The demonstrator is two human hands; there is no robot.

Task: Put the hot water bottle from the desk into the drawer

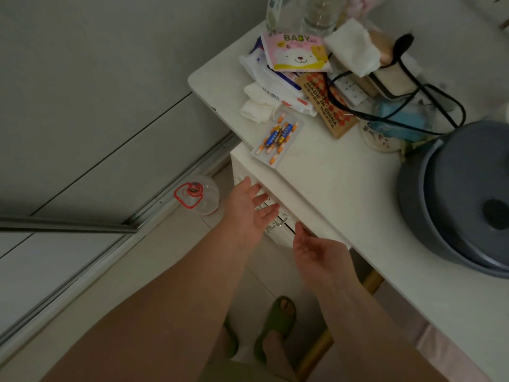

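Note:
A blue soft pouch (402, 121) with a black cord looped over it lies at the back of the white desk (344, 183); it looks like the hot water bottle. Below the desk's front edge sits a white drawer (283, 234) with a metal handle (275, 225). My left hand (249, 212) is open, palm up, with its fingertips just left of the handle. My right hand (316, 250) is open too, and its fingertips reach the drawer's top edge under the desk top. Neither hand holds anything. I cannot tell whether the drawer is pulled out at all.
A grey lidded pot (462, 199) fills the desk's right side. A battery pack (278, 137), a pink baby packet (296, 52), tissues and a brown box crowd the back. A plastic bottle (199, 197) stands on the floor by the sliding-door track. My feet wear green slippers (275, 326).

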